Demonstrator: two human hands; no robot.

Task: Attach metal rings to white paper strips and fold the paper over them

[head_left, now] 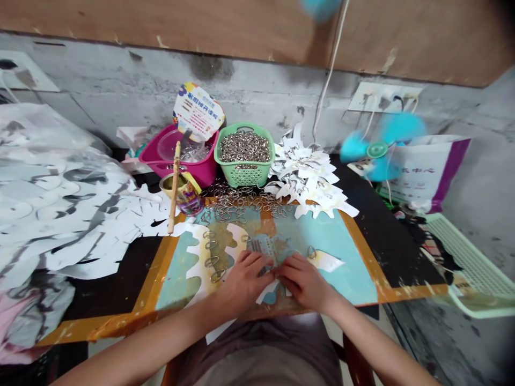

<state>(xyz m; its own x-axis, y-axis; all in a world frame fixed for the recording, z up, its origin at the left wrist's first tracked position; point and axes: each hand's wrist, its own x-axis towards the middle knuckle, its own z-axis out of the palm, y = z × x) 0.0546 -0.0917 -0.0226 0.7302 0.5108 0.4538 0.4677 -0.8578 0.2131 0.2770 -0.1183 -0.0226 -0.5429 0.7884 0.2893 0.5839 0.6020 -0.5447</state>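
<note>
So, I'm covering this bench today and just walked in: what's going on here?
A person sits at a painted work board, with their left hand and right hand together on a white paper cutout. Loose metal rings lie at the board's far edge, below a green plastic basket full of rings. More white paper cutouts are heaped to the left and behind.

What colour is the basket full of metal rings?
The basket is mint green with a holed pattern; the head view shows it best.
</note>
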